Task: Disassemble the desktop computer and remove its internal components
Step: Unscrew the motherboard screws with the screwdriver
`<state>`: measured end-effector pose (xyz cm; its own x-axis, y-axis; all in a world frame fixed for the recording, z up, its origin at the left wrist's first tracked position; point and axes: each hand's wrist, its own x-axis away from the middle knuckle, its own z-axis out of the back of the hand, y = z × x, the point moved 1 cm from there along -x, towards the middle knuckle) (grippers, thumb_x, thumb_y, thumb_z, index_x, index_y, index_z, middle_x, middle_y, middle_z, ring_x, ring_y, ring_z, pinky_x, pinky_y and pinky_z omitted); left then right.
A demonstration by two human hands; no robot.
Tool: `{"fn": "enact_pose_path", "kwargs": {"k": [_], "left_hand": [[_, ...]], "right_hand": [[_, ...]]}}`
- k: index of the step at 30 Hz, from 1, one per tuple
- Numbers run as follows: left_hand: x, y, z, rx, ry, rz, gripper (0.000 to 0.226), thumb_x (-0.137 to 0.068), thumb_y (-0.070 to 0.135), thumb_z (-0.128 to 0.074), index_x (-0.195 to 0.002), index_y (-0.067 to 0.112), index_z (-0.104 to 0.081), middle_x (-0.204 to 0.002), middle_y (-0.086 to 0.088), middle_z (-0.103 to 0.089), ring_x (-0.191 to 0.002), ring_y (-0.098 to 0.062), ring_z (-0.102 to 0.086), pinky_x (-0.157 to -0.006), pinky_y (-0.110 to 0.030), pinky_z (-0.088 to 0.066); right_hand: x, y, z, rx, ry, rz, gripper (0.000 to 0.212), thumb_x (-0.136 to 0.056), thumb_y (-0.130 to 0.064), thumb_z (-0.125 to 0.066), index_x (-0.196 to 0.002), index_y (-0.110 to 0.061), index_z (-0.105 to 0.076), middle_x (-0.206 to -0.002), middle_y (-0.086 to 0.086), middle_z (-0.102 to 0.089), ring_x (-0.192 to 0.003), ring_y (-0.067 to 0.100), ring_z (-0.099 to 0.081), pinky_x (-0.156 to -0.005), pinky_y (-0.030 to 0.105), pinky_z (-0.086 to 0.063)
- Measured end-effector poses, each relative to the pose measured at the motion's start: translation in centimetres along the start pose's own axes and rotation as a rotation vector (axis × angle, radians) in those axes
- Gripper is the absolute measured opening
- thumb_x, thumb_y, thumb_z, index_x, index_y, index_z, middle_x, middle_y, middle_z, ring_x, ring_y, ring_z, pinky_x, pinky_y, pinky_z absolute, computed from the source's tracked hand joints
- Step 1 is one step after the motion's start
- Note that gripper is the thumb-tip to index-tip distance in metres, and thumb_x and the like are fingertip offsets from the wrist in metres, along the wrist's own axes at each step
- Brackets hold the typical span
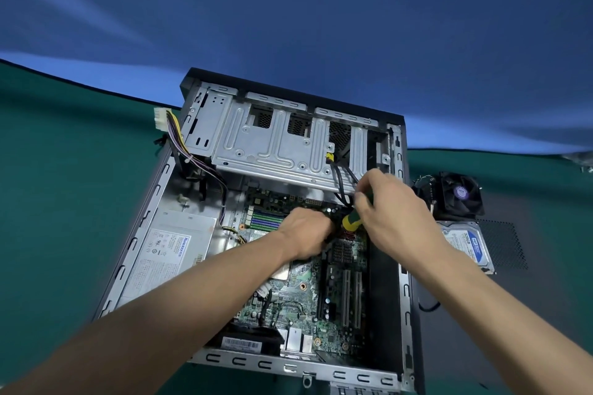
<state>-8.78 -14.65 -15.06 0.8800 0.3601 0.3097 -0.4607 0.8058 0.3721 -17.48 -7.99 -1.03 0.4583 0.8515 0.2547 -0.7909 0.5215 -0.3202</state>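
Open computer case (134,234) lies flat on green bench (64,170). Left hand (306,231) over motherboard (298,295), fingers hidden, grip unclear. Right hand (394,212) fingers curled round yellow-green screwdriver (351,221). Fan (462,192), hard drive (468,244) beside case, right.

Green table (64,202) carries open computer case (405,292); dark side panel (513,298) lies right of it.

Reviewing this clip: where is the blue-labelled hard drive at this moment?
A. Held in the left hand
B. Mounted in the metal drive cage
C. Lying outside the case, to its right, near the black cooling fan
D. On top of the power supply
C: the blue-labelled hard drive lies outside the open grey computer case, to its right, just in front of the black cooling fan.
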Motion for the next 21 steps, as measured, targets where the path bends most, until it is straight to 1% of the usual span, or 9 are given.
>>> {"fn": "enact_pose_path", "kwargs": {"k": [3, 5, 7, 9, 12, 14, 16, 18, 21], "left_hand": [[0.16, 0.21, 0.32, -0.021, 0.017, -0.016, 0.038, -0.083, 0.005, -0.057, -0.055, 0.018, -0.034, -0.056, 0.005, -0.039, -0.056, -0.017, -0.044, -0.057, -0.027, -0.037], [0.17, 0.13, 0.15, -0.006, 0.006, 0.001, 0.039, -0.085, 0.004, -0.056, -0.055, 0.018, -0.035, -0.056, 0.005, -0.041, -0.049, -0.014, -0.041, -0.050, -0.023, -0.034], [0.16, 0.07, 0.10, 0.008, 0.013, 0.003, 0.040, -0.086, 0.005, -0.054, -0.056, 0.020, -0.034, -0.055, 0.005, -0.042, -0.045, -0.009, -0.038, -0.044, -0.021, -0.028], [0.23, 0.28, 0.22, -0.002, 0.022, -0.003, 0.039, -0.086, 0.006, -0.053, -0.055, 0.020, -0.033, -0.054, 0.004, -0.040, -0.044, -0.009, -0.036, -0.044, -0.023, -0.025], [0.25, 0.30, 0.16, -0.002, 0.024, 0.008, 0.040, -0.085, 0.003, -0.052, -0.054, 0.020, -0.033, -0.052, 0.005, -0.040, -0.043, -0.009, -0.036, -0.045, -0.023, -0.027], [0.26, 0.26, 0.09, 0.013, 0.023, 0.020, 0.040, -0.084, 0.002, -0.054, -0.054, 0.020, -0.034, -0.052, 0.005, -0.040, -0.043, -0.007, -0.036, -0.045, -0.020, -0.027], [0.29, 0.39, 0.19, 0.005, 0.019, 0.027, 0.039, -0.082, 0.002, -0.055, -0.054, 0.018, -0.033, -0.053, 0.004, -0.038, -0.044, -0.008, -0.035, -0.046, -0.020, -0.028], [0.27, 0.52, 0.33, -0.004, 0.025, 0.025, 0.039, -0.082, 0.003, -0.055, -0.054, 0.017, -0.033, -0.053, 0.004, -0.038, -0.046, -0.012, -0.035, -0.049, -0.025, -0.032], [0.25, 0.50, 0.26, -0.010, 0.027, 0.015, 0.038, -0.085, 0.005, -0.053, -0.055, 0.018, -0.033, -0.056, 0.004, -0.042, -0.047, -0.013, -0.041, -0.050, -0.024, -0.033]], "right_hand": [[-0.11, -0.24, 0.04, 0.015, -0.026, -0.004, 0.016, -0.087, -0.032, -0.054, -0.096, -0.025, -0.043, -0.096, -0.004, -0.047, -0.084, 0.023, -0.051, -0.068, 0.032, -0.036], [-0.09, -0.47, 0.06, 0.043, 0.007, 0.004, 0.017, -0.092, -0.040, -0.049, -0.094, -0.024, -0.046, -0.093, -0.003, -0.052, -0.082, 0.023, -0.051, -0.067, 0.033, -0.038], [-0.17, -0.58, -0.10, 0.008, 0.006, 0.010, 0.013, -0.095, -0.035, -0.045, -0.095, -0.022, -0.047, -0.097, -0.001, -0.054, -0.082, 0.022, -0.050, -0.067, 0.033, -0.036], [-0.07, -0.76, -0.16, 0.004, -0.011, 0.003, 0.012, -0.090, -0.030, -0.051, -0.098, -0.023, -0.044, -0.099, -0.002, -0.048, -0.082, 0.022, -0.050, -0.069, 0.032, -0.036], [0.13, -0.82, -0.16, 0.066, 0.016, 0.006, 0.018, -0.092, -0.037, -0.048, -0.101, -0.021, -0.046, -0.096, -0.001, -0.050, -0.083, 0.024, -0.051, -0.067, 0.033, -0.038], [0.10, -0.68, -0.19, 0.028, 0.013, 0.016, 0.015, -0.095, -0.033, -0.044, -0.101, -0.019, -0.047, -0.099, 0.001, -0.052, -0.086, 0.026, -0.052, -0.068, 0.034, -0.038], [0.10, -0.60, -0.05, -0.013, -0.020, 0.007, 0.012, -0.091, -0.026, -0.050, -0.100, -0.021, -0.044, -0.101, 0.001, -0.048, -0.084, 0.024, -0.049, -0.069, 0.032, -0.035], [0.32, -0.52, -0.04, -0.003, -0.019, 0.009, 0.018, -0.089, -0.029, -0.054, -0.100, -0.022, -0.042, -0.099, 0.000, -0.046, -0.081, 0.023, -0.048, -0.068, 0.032, -0.035], [0.54, -0.51, -0.17, 0.003, 0.021, 0.033, 0.017, -0.096, -0.034, -0.043, -0.101, -0.019, -0.045, -0.100, 0.002, -0.052, -0.082, 0.025, -0.050, -0.069, 0.034, -0.038]]}}
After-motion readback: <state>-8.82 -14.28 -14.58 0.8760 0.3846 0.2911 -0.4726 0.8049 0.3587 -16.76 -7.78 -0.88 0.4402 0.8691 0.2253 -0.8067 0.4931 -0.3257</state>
